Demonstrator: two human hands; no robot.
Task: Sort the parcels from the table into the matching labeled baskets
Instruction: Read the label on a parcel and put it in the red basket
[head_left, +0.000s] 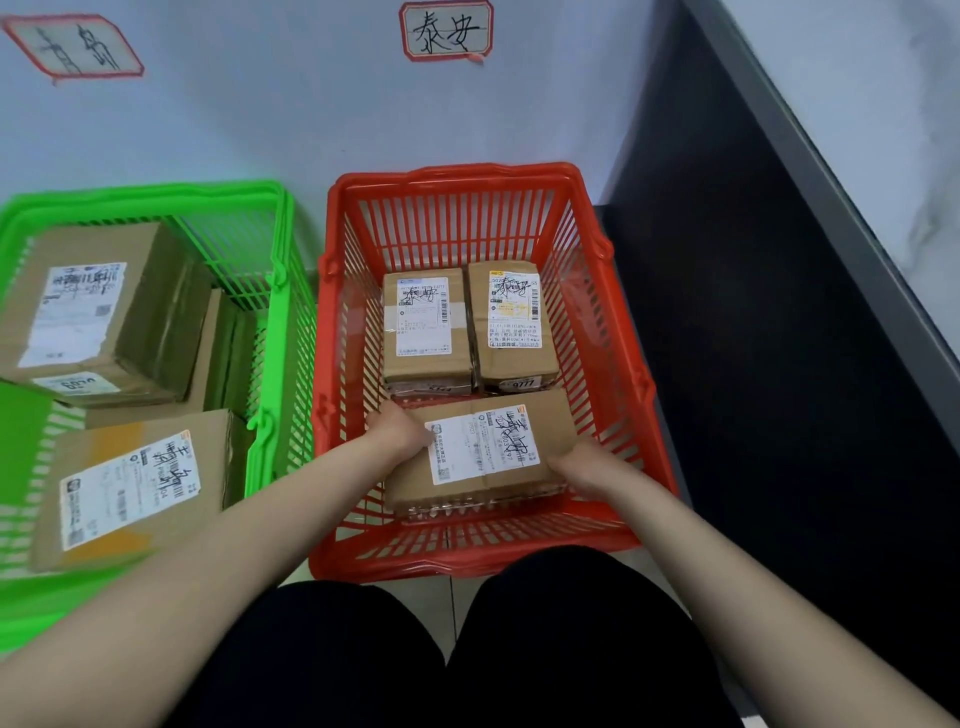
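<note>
Head view showed our parcel (483, 452) low inside the red basket (467, 564), in its near half, its long axis running left to right across the basket. Our left hand (397, 434) clasped its left short end and our right hand (584, 467) its right short end, fingers curled over the edges. Neither hand was nearer: the box lay straight ahead between them. Just beyond it, two smaller parcels (423, 327) stood side by side, close against its far edge. We could not tell whether it already rested on the basket floor. We judged that only lowering it and drawing our hands outward was left.
</note>
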